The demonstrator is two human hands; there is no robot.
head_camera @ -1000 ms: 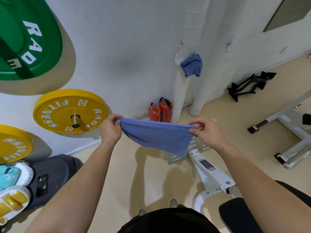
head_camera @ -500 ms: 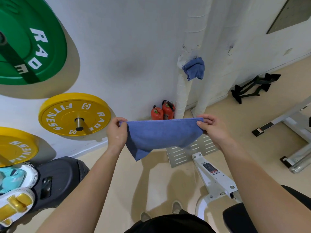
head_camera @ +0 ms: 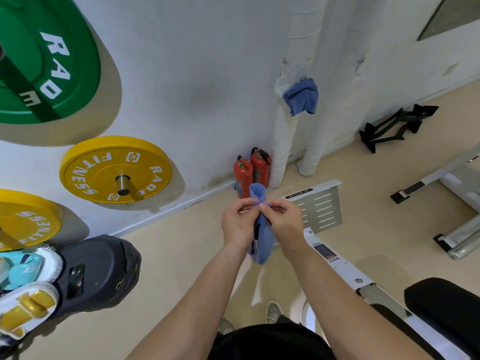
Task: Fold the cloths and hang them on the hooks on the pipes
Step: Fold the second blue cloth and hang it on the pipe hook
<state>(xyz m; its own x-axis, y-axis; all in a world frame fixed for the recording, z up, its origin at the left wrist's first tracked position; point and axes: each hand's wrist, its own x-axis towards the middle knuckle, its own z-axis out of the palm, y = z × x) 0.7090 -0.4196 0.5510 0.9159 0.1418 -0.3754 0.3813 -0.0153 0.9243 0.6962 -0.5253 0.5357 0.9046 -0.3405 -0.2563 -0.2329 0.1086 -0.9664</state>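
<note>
Floor (head_camera: pixel 166 268) beige; wall (head_camera: pixel 194 61) white, yellow plate (head_camera: pixel 98 172) mounted; pipes (head_camera: pixel 281 141) wrapped.

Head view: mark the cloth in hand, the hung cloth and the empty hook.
Held cloth (head_camera: pixel 262 244): head view, on the lower folded part that hangs down.
Hung cloth (head_camera: pixel 301 96): head view, on the middle of the bunch.
Empty hook (head_camera: pixel 359 68): head view, on its bent wire.

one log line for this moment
step: fold | left hand, right hand: pinch cloth top together | cloth: hangs doubled | hung cloth: on left pipe | right hook: bare
</note>
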